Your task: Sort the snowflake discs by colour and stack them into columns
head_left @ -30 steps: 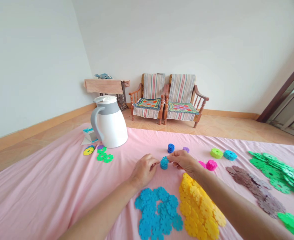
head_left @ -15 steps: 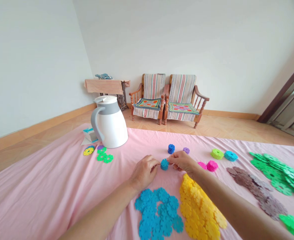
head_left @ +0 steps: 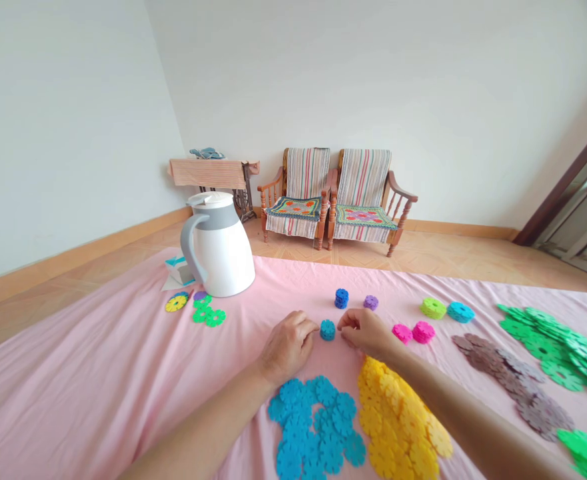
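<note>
A small stack of blue flower-shaped plastic discs (head_left: 328, 330) stands upright on the pink cloth (head_left: 213, 373) between my two hands. On its left, my left hand (head_left: 289, 343) rests with the index finger stretched to the stack's side; I cannot tell whether the tip touches. The thumb is apart from that finger and nothing shows in the hand. My right hand (head_left: 368, 332) hovers just right of the stack, clear of it, fingers bent and slightly apart with nothing between them. Nearer me lie a loose pile of blue discs (head_left: 298, 427) and a heap of yellow discs (head_left: 398, 427).
Behind my hands stand a dark blue stack (head_left: 342, 299) and a purple stack (head_left: 371, 303). Pink (head_left: 424, 332), lime (head_left: 433, 307) and light blue (head_left: 460, 312) stacks sit rightward, beside brown (head_left: 513, 380) and green discs (head_left: 548, 340). A white jug (head_left: 226, 257) stands back left.
My right hand has drawn slightly right, off the blue stack, which now stands in view between the hands. My left hand has barely moved.
</note>
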`<state>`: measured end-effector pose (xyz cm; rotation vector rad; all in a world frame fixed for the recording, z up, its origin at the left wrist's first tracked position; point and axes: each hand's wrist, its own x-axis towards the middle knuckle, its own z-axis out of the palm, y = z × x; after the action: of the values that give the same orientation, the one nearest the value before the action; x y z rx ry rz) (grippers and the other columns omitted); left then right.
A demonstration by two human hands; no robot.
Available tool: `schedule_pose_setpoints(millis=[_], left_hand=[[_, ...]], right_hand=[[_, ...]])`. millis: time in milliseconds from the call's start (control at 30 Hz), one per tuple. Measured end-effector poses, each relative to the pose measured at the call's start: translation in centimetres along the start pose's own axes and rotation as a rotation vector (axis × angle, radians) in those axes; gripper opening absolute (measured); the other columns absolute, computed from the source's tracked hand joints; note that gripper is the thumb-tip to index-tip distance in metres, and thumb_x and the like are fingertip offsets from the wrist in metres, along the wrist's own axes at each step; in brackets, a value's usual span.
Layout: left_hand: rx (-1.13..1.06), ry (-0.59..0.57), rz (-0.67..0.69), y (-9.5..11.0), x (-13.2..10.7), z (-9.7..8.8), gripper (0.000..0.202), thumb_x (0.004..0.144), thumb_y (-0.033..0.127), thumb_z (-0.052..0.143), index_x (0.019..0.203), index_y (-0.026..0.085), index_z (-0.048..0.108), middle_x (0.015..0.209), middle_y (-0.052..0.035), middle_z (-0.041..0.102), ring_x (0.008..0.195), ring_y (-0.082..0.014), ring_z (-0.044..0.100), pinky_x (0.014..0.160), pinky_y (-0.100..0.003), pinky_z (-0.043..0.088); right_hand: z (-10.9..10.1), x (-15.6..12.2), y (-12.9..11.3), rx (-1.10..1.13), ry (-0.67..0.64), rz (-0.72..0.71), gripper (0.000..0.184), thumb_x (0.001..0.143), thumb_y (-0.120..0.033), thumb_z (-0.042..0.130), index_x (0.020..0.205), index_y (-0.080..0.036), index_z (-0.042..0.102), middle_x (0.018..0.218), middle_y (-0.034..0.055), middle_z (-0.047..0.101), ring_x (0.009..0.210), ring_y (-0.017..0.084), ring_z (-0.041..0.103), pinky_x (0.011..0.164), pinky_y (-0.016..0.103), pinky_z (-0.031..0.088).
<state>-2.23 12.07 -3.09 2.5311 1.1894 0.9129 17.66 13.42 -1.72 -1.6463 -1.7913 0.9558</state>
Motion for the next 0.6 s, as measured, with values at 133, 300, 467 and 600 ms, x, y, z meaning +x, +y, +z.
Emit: schedule_pose_setpoints(millis=[133,300,467,600], left_hand=[[0.05,-0.047,0.031,0.7,0.2,-0.4,0.026,0.083,0.006,0.044,0.09,0.018,0.066,0.082,-0.0048,0.058,0.085,-0.0185,0.054,0.076,-0.029,0.046],[0.035,-0.029,0.012,0.6,0.1,-0.3,0.027,0.082,0.005,0.043,0.092,0.018,0.065,0.085,-0.0051,0.059,0.087,-0.0185,0.055,0.078,-0.029,0.046],[-0.036,0.065,-0.106,-0.4,0.2,0.2,0.025,0.078,0.004,0.046,0.086,0.018,0.066,0.085,-0.0044,0.062,0.085,-0.0173,0.058,0.077,-0.028,0.046],[-0.072,0.105,-0.188,-0.7,0.4,0.3,0.024,0.076,0.004,0.047,0.081,0.018,0.067,0.083,-0.0034,0.063,0.079,-0.0155,0.059,0.071,-0.025,0.047]], right_hand=[[0.1,-0.8,-0.6,-0.116,0.008,-0.091,0.018,0.063,-0.007,0.05,0.064,-0.018,0.065,0.054,-0.0013,0.061,0.056,0.013,0.055,0.054,0.023,0.036],[-0.2,-1.4,-1.2,-0.214,0.055,-0.141,0.019,0.065,-0.007,0.048,0.067,-0.017,0.065,0.06,0.0012,0.062,0.059,0.014,0.055,0.055,0.023,0.035],[-0.1,-4.4,-2.5,-0.239,-0.007,-0.254,0.014,0.071,-0.012,0.05,0.071,-0.018,0.062,0.065,0.0002,0.062,0.062,0.013,0.055,0.058,0.022,0.037],[0.6,-7.9,-4.0,-0.314,-0.16,-0.424,0.014,0.075,-0.017,0.055,0.085,-0.021,0.063,0.084,0.0017,0.063,0.073,0.015,0.057,0.066,0.025,0.04]])
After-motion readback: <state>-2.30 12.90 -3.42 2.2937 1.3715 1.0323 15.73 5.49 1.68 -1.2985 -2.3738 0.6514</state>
